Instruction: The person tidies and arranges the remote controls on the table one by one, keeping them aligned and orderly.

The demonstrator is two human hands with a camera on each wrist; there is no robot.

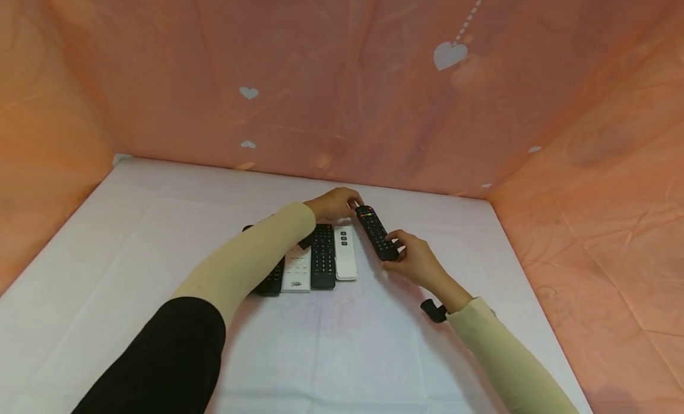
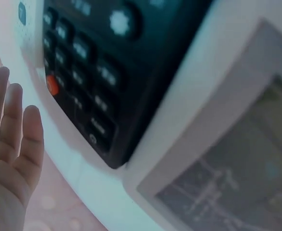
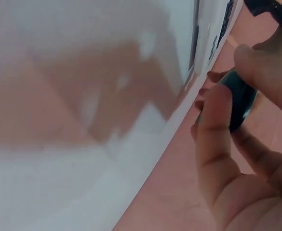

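Observation:
My right hand (image 1: pixel 414 259) grips the near end of a black remote control (image 1: pixel 376 233) with thumb and fingers, tilted above the white table. At its far end, my left hand (image 1: pixel 335 204) pinches the tip between thumb and forefinger. The left wrist view shows the other fingers of that hand (image 2: pixel 10 144) held fairly straight. In the right wrist view the held remote (image 3: pixel 242 98) appears end-on, between the fingertips. Left of it lies a row of remotes: a slim white one (image 1: pixel 346 256), a black one (image 1: pixel 323 259), a white one (image 1: pixel 297 274) and another black one (image 1: pixel 271 280), partly hidden by my left arm.
A white cloth (image 1: pixel 342 348) covers the table. Orange sheeting with pale hearts (image 1: pixel 450 56) walls the back and both sides. In the left wrist view a white remote with a grey screen (image 2: pixel 213 187) lies close beside a black remote (image 2: pixel 90 82).

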